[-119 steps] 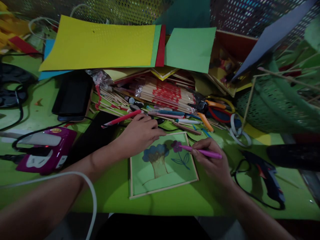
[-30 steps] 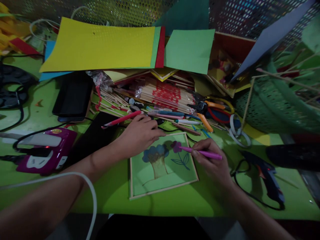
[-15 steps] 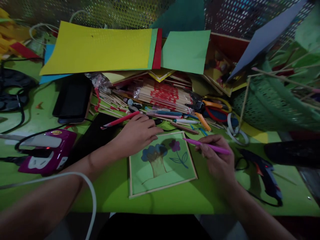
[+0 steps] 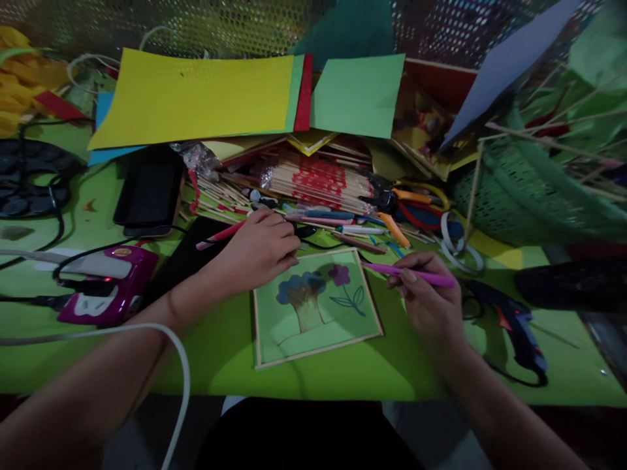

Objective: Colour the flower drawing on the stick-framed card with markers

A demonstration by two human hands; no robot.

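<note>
A small framed green picture (image 4: 313, 323) with a drawn blue tree and a purple flower lies on the green table (image 4: 220, 352). My left hand (image 4: 257, 248) rests, fingers curled, on the picture's upper left corner, pressing it down. My right hand (image 4: 426, 297) grips a pink pen (image 4: 416, 274) just right of the picture, its tip lifted off the paper and pointing left toward the flower.
Loose pens and a bundle of sticks (image 4: 318, 179) lie behind the picture, with scissors (image 4: 416, 202) and tape (image 4: 458, 245). Coloured paper sheets (image 4: 196, 94) are stacked at the back. A glue gun (image 4: 519, 326) lies right, a purple device (image 4: 110, 287) left, a green basket (image 4: 529, 196) far right.
My right hand has drawn the pink pen off the flower and moved right, clear of the picture. The left hand stays on the picture's corner. The view shifted slightly.
</note>
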